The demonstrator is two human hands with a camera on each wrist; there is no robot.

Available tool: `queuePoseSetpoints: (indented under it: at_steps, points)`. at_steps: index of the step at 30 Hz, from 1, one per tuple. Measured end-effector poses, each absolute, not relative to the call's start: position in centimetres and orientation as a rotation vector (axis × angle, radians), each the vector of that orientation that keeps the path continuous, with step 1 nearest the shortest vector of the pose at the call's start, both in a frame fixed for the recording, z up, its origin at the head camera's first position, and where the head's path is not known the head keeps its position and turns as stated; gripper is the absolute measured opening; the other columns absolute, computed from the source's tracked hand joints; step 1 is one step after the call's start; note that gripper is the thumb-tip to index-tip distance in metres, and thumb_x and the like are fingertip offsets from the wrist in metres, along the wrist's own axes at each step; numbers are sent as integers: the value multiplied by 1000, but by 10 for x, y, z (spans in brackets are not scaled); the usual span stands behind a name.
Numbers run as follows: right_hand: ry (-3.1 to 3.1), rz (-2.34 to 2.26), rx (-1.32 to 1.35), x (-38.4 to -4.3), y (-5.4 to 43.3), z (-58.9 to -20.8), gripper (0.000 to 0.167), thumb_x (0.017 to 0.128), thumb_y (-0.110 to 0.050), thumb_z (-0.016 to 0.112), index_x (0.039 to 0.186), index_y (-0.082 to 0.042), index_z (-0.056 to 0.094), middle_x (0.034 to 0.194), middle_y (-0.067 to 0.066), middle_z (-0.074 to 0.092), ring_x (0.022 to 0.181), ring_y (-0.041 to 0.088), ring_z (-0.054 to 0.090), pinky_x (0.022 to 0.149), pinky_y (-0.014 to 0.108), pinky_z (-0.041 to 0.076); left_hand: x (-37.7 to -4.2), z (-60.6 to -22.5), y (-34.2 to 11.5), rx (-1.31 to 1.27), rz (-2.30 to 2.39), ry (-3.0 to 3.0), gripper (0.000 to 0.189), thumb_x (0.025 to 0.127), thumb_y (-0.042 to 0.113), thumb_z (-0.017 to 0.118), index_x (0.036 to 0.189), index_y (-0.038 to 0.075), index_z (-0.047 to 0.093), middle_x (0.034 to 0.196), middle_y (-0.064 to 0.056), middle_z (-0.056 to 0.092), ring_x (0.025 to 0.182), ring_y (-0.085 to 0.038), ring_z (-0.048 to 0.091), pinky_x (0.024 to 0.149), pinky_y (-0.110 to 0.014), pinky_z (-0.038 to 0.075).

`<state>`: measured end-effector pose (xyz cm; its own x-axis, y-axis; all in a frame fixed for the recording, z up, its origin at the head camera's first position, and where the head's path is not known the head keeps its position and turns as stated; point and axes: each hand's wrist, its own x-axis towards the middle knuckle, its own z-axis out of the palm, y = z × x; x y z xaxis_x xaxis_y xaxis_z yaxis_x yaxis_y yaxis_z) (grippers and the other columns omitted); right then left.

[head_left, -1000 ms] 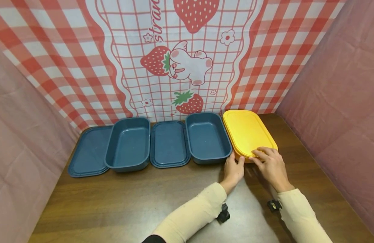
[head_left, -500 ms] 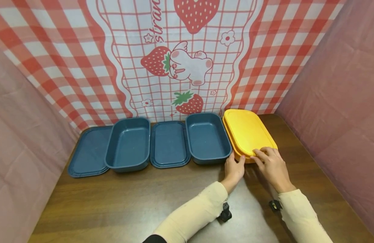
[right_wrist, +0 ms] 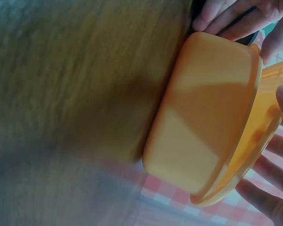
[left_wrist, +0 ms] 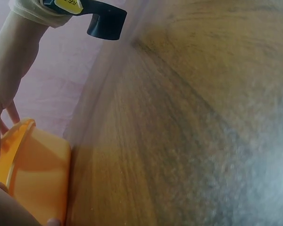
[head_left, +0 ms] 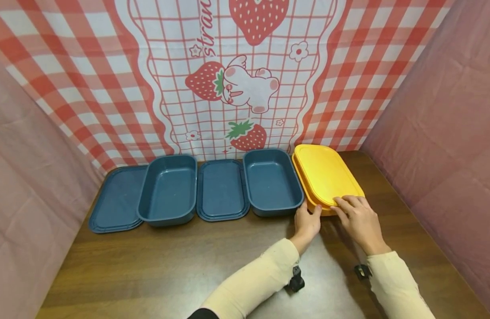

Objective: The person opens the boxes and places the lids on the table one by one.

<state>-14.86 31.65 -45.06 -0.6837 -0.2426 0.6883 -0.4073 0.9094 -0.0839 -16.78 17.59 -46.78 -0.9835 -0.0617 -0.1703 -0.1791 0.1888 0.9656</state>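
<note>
At the right of the row in the head view stands a yellow plastic food container with its yellow lid lying loose and tilted on top. My right hand pinches the lid's near edge, thumb on one face and fingers on the other. In the right wrist view a wedge-shaped gap parts the raised lid from the container's rim. My left hand grips the container's near left corner, its fingers in beside the neighbouring blue container. The left wrist view shows the container's orange-looking wall on the tabletop.
Left of the blue container lie a blue lid, another open blue container and another blue lid. A strawberry-print cloth hangs behind the wooden table. Pink curtains close both sides.
The yellow lid's near edge has come up off the container and the lid has shifted slightly right, baring more rim on the left. My left hand has stayed at the corner.
</note>
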Motion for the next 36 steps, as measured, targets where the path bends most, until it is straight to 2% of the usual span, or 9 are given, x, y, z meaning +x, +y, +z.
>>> queuePoseSetpoints:
  at_steps: [7, 13, 20, 28, 36]
  points:
    - [-2311, 319, 470, -147, 320, -448, 40, 66, -3, 83, 104, -1, 73, 93, 18, 69, 88, 39, 61, 63, 56, 53, -168, -468, 177, -245, 1901, 2343, 52, 93, 29, 64, 138, 6, 54, 136, -14, 59, 128, -29, 54, 109, -41, 42]
    - [-2309, 344, 445, -147, 323, -447, 35, 71, -7, 81, 104, -1, 72, 93, 17, 70, 87, 36, 61, 67, 55, 53, -168, -468, 177, -241, 1883, 2347, 52, 93, 29, 64, 139, 7, 54, 137, -14, 58, 128, -29, 53, 109, -41, 42]
    - [-2253, 357, 449, -149, 326, -443, 34, 70, -4, 79, 103, 1, 71, 94, 19, 72, 83, 37, 64, 69, 54, 53, -168, -469, 176, -227, 1893, 2332, 51, 94, 27, 62, 140, 7, 52, 139, -15, 56, 130, -29, 52, 110, -41, 41]
    - [-2233, 326, 410, -149, 333, -437, 25, 85, -13, 70, 104, 2, 70, 91, 21, 72, 82, 41, 65, 70, 54, 52, -169, -470, 175, -222, 1880, 2322, 53, 95, 29, 62, 140, 4, 51, 141, -16, 54, 133, -30, 49, 111, -41, 39]
    - [-2143, 371, 359, -151, 335, -435, 26, 80, -3, 72, 105, 5, 70, 92, 24, 71, 80, 42, 65, 72, 52, 50, -169, -470, 174, -214, 1881, 2336, 53, 94, 28, 63, 139, 1, 52, 140, -18, 55, 132, -31, 50, 111, -42, 39]
